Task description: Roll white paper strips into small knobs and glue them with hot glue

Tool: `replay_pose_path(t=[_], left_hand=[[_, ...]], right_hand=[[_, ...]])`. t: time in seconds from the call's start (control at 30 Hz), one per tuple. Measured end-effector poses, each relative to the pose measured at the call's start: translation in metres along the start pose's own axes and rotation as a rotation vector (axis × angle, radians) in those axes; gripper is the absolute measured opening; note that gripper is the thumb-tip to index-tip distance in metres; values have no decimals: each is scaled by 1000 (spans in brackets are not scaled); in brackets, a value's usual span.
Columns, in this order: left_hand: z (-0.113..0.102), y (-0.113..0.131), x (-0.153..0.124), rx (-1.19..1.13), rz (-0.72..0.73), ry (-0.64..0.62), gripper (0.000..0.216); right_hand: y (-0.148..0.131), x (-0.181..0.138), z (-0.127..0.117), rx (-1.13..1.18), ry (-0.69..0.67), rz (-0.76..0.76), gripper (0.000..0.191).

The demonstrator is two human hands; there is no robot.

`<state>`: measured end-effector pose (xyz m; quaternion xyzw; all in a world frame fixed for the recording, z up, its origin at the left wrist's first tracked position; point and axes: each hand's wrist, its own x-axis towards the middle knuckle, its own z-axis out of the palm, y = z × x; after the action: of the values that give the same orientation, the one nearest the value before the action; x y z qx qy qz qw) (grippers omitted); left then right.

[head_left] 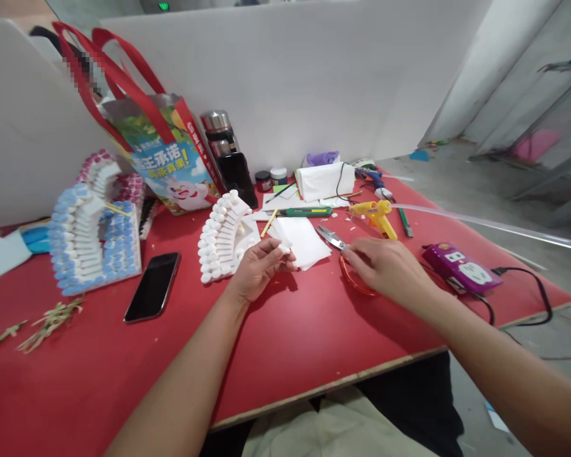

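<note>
My left hand [261,270] is closed in a pinch on a small white piece [283,248], too small to name surely. It hovers beside a stack of white paper sheets [307,241]. To its left stands a curved model [226,235] with rows of white cotton-swab-like tips. My right hand [385,266] is closed at the scissors [356,279], whose red handles lie partly under the fingers. The scissors' blades point away to the upper left, over the table near the paper's right edge. How the fingers sit in the handle loops is hidden.
On the red table [285,355] lie a phone [152,287], a yellow glue gun [375,214] with a long clear stick, a green cutter [309,211] and a purple corded box [461,266]. A blue-tipped model [95,241] and a shopping bag [171,165] stand left.
</note>
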<state>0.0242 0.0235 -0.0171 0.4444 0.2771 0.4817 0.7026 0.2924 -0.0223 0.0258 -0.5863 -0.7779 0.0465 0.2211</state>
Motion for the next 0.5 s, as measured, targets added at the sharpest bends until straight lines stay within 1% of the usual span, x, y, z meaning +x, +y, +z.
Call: replay_pose_path(t=[0.07, 0.13, 0.2, 0.27, 0.3, 0.33, 0.43, 0.5], left_hand=[[1, 1, 0, 23, -12, -4, 24], [1, 2, 0, 38, -30, -2, 25], [2, 3, -1, 36, -48, 2, 26], [3, 5, -1, 25, -67, 12, 27], [3, 6, -2, 22, -77, 20, 28], [3, 6, -2, 22, -86, 32, 29], [2, 7, -3, 31, -100, 86, 30], [1, 8, -2, 43, -88, 121, 32]], right_hand=[[22, -19, -2, -39, 91, 85, 28], [45, -27, -4, -83, 188, 168, 26], [67, -23, -4, -121, 235, 245, 36], [84, -11, -2, -133, 182, 313, 47], [90, -2, -1, -107, 152, 354, 49], [95, 6, 2, -68, 121, 385, 49], [105, 28, 11, 36, 23, 420, 39], [110, 38, 18, 58, -4, 461, 35]])
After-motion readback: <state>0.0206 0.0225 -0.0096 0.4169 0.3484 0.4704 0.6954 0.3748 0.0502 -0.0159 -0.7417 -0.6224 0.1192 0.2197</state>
